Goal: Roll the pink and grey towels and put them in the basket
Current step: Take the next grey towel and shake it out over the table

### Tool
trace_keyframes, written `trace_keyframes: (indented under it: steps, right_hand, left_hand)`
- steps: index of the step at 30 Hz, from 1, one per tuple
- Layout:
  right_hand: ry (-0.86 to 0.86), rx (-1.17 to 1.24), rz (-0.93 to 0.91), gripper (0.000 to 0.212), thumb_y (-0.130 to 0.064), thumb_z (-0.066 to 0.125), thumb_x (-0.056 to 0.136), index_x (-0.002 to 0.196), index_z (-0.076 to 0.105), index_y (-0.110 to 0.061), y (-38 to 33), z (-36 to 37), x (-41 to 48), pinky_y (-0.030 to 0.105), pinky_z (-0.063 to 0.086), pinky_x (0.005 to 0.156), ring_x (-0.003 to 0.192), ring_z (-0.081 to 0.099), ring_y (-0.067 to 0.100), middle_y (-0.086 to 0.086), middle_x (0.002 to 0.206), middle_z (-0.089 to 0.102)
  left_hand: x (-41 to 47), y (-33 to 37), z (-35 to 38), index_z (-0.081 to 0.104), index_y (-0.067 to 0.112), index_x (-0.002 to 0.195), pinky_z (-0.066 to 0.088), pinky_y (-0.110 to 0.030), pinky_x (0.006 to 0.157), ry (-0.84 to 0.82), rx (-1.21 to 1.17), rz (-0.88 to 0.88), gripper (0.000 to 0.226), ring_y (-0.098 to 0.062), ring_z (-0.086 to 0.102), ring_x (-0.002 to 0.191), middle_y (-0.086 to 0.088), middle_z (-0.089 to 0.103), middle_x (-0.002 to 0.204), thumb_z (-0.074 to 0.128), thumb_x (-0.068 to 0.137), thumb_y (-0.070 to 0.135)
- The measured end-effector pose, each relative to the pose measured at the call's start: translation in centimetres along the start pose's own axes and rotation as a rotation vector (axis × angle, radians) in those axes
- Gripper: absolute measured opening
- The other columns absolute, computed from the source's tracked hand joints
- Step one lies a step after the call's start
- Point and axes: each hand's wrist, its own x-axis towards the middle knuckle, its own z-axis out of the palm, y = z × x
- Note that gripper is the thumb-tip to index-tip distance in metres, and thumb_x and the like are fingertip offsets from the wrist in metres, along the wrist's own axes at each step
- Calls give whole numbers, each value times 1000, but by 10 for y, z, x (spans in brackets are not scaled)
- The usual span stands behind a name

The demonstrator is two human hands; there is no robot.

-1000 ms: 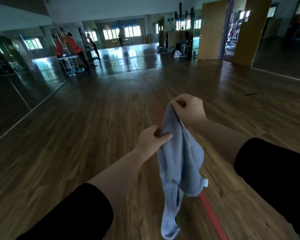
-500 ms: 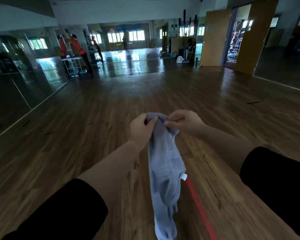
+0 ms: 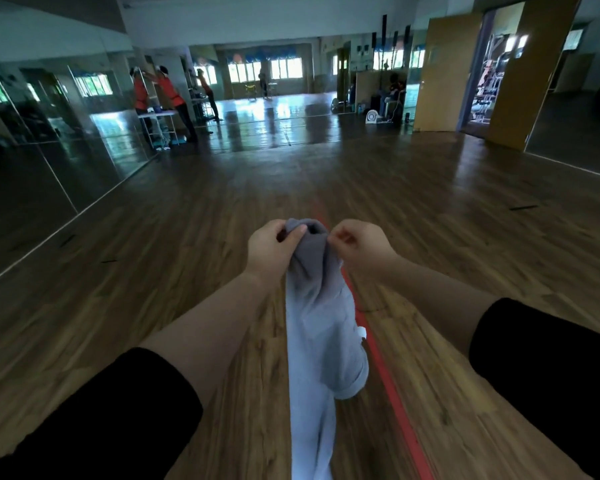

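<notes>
A grey towel (image 3: 321, 337) hangs bunched in front of me, its lower end running out of the bottom of the frame. My left hand (image 3: 269, 249) pinches the towel's top edge on the left side. My right hand (image 3: 359, 245) pinches the same edge on the right, a short way from the left hand. Both hands are at about the same height. A small white label (image 3: 361, 332) sticks out of the towel's right side. No pink towel and no basket are in view.
Wooden floor (image 3: 153, 271) stretches all around, with a red tape line (image 3: 392, 386) running beneath the towel. Mirrors (image 3: 49, 140) line the left wall. People in red tops (image 3: 168, 95) stand by a white table far off. Yellow doors (image 3: 440, 74) stand at the right.
My hands have come level and close together at the towel's top edge; a second ago the right hand was higher than the left. The view has tilted down slightly.
</notes>
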Motion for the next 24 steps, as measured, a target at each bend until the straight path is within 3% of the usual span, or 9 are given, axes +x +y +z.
trace_keyframes:
  steps: [4, 9, 10, 13, 15, 19, 22, 24]
  right_hand:
    - [139, 65, 42, 9, -18, 59, 92, 84, 63, -15, -4, -12, 21, 13, 33, 61, 73, 55, 10, -5, 78, 61]
    - [70, 6, 54, 11, -21, 57, 93, 84, 62, -17, 1, -7, 33, 3, 35, 60, 78, 57, 13, -4, 82, 61]
    - [84, 24, 64, 12, -22, 57, 93, 82, 61, -19, 1, -6, 34, 5, 38, 63, 77, 60, 14, -4, 81, 61]
    - [121, 114, 80, 17, -22, 59, 92, 75, 59, -26, 0, -9, 40, 39, 56, 75, 75, 66, 21, -5, 74, 63]
    - [135, 163, 101, 18, -24, 60, 91, 74, 60, -28, 1, -14, 43, 46, 58, 75, 74, 68, 21, -5, 73, 65]
    - [118, 217, 133, 9, -33, 64, 90, 87, 65, -24, 8, -24, 43, 35, 56, 80, 82, 64, 11, -10, 82, 65]
    - [32, 219, 189, 30, -44, 76, 78, 97, 66, -23, 13, -23, 29, 16, 48, 72, 82, 61, 2, -12, 88, 66]
    - [-67, 208, 197, 34, -41, 84, 69, 93, 68, -24, 17, -18, 17, 17, 51, 74, 80, 64, 0, -11, 86, 69]
  left_hand:
    - [-7, 0, 9, 69, 23, 89, 57, -28, 73, -8, -242, -162, 20, -11, 68, 80, 6, 71, 83, 67, 85, 43]
    - [-23, 5, 22, 68, 24, 89, 53, -15, 69, -156, -261, -201, 24, 1, 66, 75, 11, 71, 81, 80, 75, 39]
    - [-27, 4, 26, 67, 25, 89, 49, -9, 67, -188, -184, -167, 22, 6, 64, 73, 12, 70, 78, 79, 75, 38]
    - [-30, 2, 36, 67, 20, 85, 39, -7, 60, -170, -8, -60, 12, 7, 58, 66, 12, 65, 73, 68, 86, 32]
    - [-24, 3, 36, 68, 17, 84, 38, -9, 58, -133, -6, -42, 14, 4, 57, 65, 9, 64, 72, 61, 90, 28]
    - [-6, 11, 29, 65, 18, 81, 39, -6, 60, -12, -53, 6, 12, 0, 56, 67, 11, 62, 74, 58, 92, 16]
    - [10, 17, 22, 60, 20, 76, 35, -6, 60, 96, -5, 88, 16, -5, 50, 64, 6, 59, 71, 61, 91, 18]
    - [20, 21, 20, 62, 17, 76, 40, -14, 64, 147, -69, 89, 16, -4, 51, 66, 4, 60, 70, 61, 92, 21]
